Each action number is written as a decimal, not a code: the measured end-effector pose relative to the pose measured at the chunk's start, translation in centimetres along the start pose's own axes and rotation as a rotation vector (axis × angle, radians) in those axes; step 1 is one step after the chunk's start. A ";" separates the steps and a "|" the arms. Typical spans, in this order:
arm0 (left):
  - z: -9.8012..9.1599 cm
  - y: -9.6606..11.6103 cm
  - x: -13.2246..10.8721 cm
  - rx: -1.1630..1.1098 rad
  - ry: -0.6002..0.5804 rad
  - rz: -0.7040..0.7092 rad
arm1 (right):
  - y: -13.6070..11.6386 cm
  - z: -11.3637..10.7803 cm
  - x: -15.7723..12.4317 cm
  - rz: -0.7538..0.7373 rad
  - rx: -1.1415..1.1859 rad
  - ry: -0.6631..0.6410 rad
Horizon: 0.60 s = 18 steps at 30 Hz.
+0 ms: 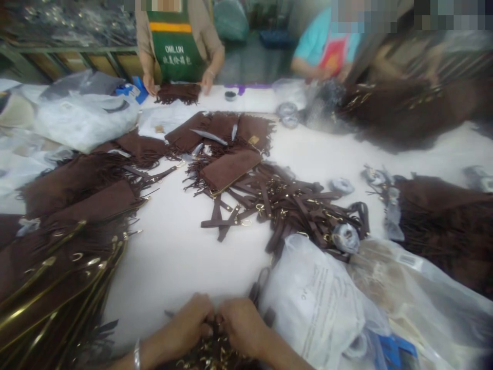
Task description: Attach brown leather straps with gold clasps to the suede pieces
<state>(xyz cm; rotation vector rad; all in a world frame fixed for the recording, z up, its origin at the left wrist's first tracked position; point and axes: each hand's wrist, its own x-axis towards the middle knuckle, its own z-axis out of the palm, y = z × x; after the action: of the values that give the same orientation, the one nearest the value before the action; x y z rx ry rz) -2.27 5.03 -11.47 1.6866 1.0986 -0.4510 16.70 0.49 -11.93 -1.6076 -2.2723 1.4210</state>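
Note:
At the bottom middle, my left hand (195,317) and my right hand (242,325) are closed and held close together, knuckles up. A small dark piece shows between the fingertips, but its kind is hidden by the fingers and blur. Just below my hands lies a heap of gold-coloured metal clasps (215,352) on dark pieces. Farther forward a pile of brown wrist straps (300,205) with gold hooks spreads over the white table (173,267). A brown fringed pouch (231,170) with a zip rests at the pile's far left edge.
Stacked brown pouches with gold zips (50,288) cover the left side. A white plastic bag (316,303) stands close to my right hand, near clear-wrapped rolls (345,238). More fringed pouches (447,221) lie at right. Co-workers, one in a green apron (171,46), work across the table.

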 end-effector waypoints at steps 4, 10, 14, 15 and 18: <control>0.8 -1.4 0.4 -0.133 -0.017 -0.067 | -0.2 -0.4 1.5 -0.001 -0.001 -0.018; 2.0 -1.7 2.8 -0.333 -0.158 -0.046 | -0.4 0.3 2.2 0.058 -0.048 -0.065; 2.5 -1.9 3.3 -0.346 -0.075 -0.111 | 0.8 -1.6 2.1 0.138 -0.109 0.013; 2.5 -1.9 3.2 -0.355 -0.052 -0.124 | 1.4 -2.8 2.4 0.175 -0.131 0.075; 2.3 -1.6 3.0 -0.372 -0.025 -0.142 | 2.8 -7.3 4.8 0.267 -0.200 0.309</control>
<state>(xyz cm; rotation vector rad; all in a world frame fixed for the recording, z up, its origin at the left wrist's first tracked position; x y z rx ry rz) -1.53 4.39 -15.49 1.2806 1.2059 -0.3309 20.00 9.07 -11.70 -2.0866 -2.1383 0.9167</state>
